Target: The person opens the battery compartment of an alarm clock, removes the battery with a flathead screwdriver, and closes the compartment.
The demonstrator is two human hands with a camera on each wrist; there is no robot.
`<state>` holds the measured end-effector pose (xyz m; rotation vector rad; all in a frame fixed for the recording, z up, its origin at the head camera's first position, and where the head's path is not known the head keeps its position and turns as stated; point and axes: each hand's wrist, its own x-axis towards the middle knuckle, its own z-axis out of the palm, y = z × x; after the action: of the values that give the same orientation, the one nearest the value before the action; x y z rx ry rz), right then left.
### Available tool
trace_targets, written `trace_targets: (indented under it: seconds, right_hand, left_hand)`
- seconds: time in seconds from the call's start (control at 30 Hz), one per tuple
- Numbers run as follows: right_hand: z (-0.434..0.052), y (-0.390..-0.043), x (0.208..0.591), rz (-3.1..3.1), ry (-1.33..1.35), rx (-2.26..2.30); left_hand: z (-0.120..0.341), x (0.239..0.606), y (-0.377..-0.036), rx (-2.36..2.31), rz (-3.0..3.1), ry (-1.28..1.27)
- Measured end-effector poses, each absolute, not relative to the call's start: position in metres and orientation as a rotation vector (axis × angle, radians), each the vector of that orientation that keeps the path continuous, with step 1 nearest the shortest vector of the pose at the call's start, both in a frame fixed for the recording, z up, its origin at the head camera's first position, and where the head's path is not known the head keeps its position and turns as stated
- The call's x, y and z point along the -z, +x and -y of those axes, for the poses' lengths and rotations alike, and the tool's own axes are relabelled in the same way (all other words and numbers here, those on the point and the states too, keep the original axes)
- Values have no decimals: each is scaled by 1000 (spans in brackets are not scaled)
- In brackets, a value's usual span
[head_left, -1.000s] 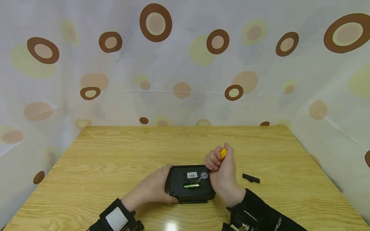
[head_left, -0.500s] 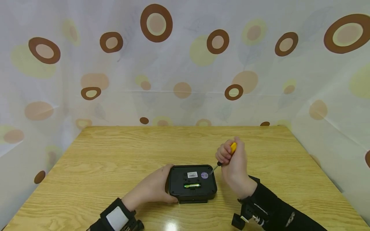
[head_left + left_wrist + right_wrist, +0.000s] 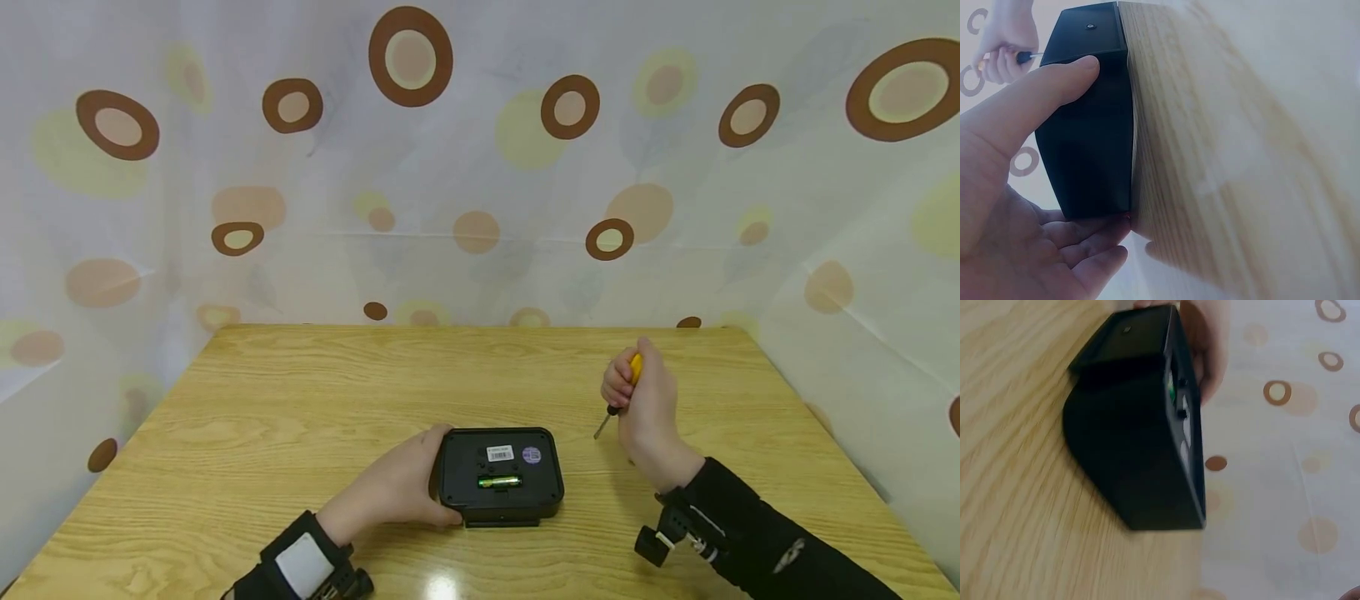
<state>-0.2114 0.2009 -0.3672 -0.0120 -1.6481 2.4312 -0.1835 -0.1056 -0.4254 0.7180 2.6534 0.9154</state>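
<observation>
Two hands share the work: the left hand (image 3: 397, 487) wraps the side of the black box (image 3: 501, 477) so it stays put on the table (image 3: 300, 392), while the right hand (image 3: 647, 408) grips a yellow screwdriver (image 3: 621, 392) held up beside it.

Left hand (image 3: 397, 487): bare; black wrist strap bearing a white rectangular patch, with a small black camera mount at its near edge. Right hand (image 3: 648, 417): bare; long black sleeve with faint pale markings near the forearm, and a black clamp-like mount with silver fittings at the wrist.
</observation>
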Motion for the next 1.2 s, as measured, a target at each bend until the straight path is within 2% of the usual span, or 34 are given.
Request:
trace_targets:
  seconds: [0.57,0.97,1.2]
  right_hand:
    - [-256,-237,376,1996,-168,-2170]
    - [-315,-249,389,2448,-198,-1745]
    - [-334,-249,397,2563,-233,-1751]
  left_hand:
    - [104,424,-181,-924,-2652,718]
    - [104,424,-182,-925,-2648,716]
    - [105,423,-181,-919,-2643,716]
